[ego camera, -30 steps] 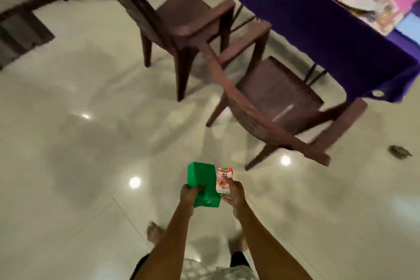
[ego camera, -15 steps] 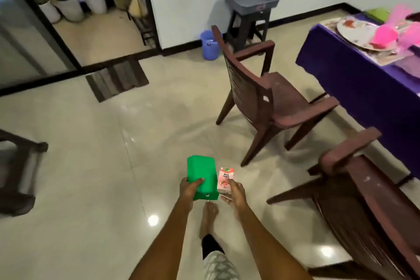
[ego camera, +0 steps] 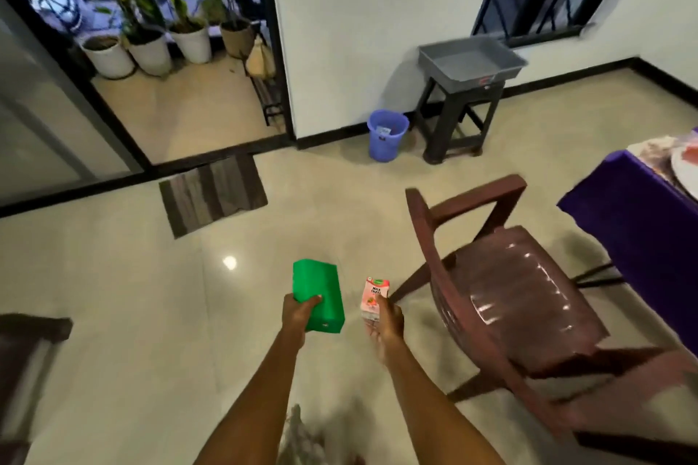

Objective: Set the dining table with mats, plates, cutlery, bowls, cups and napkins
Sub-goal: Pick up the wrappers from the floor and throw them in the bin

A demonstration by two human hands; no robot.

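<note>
- Now the green box, a plain bright rectangular carton, sits in the left hand, whose fingers curl round its near end with the thumb laid on top; it is held out over the floor, well apart from the table.
- Just beside it, the right hand grasps a small pink milkshake carton upright, fingers wrapped round its lower half. The two packs no longer touch; half a second ago they were pressed side by side.
- Both bare forearms reach forward from the bottom of the view, over glossy cream floor tiles.
- To the right stands a dark brown plastic chair, nearer and larger than a moment ago.
- At the far right edge, only a corner of the purple-covered dining table shows, with the rim of a plate on it; a second ago much more of the table was in view.
- Ahead are a grey tray on a dark stool, a blue bin, a striped doormat and potted plants beyond a doorway.
- Judgement: the view has swung away from the table, so the person seems to be walking round the chairs, carrying both items; nothing held has been laid yet.
</note>
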